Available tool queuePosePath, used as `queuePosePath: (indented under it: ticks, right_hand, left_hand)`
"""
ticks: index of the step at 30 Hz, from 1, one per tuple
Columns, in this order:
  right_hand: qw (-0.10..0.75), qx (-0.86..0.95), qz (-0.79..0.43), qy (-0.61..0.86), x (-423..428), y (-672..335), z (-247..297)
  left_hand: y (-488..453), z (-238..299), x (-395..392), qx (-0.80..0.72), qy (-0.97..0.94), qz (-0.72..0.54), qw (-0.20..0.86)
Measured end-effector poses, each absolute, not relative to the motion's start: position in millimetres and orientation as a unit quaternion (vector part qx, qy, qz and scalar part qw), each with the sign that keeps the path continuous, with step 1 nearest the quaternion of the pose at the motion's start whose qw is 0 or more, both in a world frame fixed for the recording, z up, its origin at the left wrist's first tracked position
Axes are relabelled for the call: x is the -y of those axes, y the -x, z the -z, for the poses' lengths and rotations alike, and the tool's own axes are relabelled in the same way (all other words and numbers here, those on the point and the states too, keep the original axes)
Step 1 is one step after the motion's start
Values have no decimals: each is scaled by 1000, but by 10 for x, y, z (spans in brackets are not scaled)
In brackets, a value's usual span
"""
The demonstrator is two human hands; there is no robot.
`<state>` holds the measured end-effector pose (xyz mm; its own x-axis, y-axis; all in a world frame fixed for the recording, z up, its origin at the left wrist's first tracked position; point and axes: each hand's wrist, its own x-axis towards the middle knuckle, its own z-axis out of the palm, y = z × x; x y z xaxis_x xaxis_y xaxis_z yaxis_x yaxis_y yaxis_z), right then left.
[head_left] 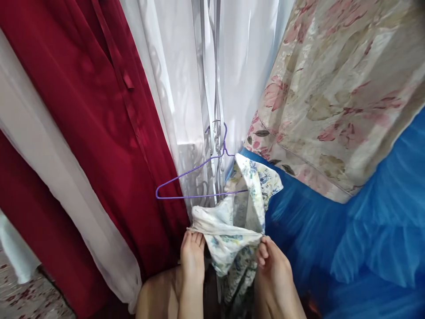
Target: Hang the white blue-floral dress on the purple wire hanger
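Note:
A white garment with a blue and green flower print (237, 212) hangs partly over a purple wire hanger (195, 181), whose hook catches on the window grille behind the sheer curtain. My left hand (191, 254) pinches the garment's lower left edge. My right hand (270, 261) grips the lower right edge, fingers curled on the cloth. Both hands hold the fabric stretched between them just below the hanger's bottom bar.
A dark red curtain (86, 115) and a white sheer curtain (172, 66) hang on the left and centre. A floral bedspread (335, 88) lies over blue ruffled fabric (348, 239) on the right. Patterned floor (29, 297) shows at the bottom left.

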<state>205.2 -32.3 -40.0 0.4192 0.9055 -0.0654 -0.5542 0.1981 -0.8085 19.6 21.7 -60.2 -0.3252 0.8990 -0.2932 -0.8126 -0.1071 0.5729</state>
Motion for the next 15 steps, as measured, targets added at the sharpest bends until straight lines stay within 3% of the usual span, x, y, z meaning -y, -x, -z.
queuePosePath:
  ticks: [5, 9, 13, 15]
  right_hand:
    - [772, 129, -532, 323, 312, -2595, 821]
    - [774, 87, -522, 349, 336, -2762, 1040]
    - [775, 171, -434, 427, 436, -2560, 949]
    - [716, 269, -477, 433, 489, -2379, 761]
  left_hand:
    - [-717, 566, 155, -331, -232, -717, 567]
    - [-1049, 294, 400, -354, -416, -654, 523]
    - [-1159, 176, 588, -346, -517, -625, 472]
    - [-1103, 163, 615, -342, -565, -605, 444]
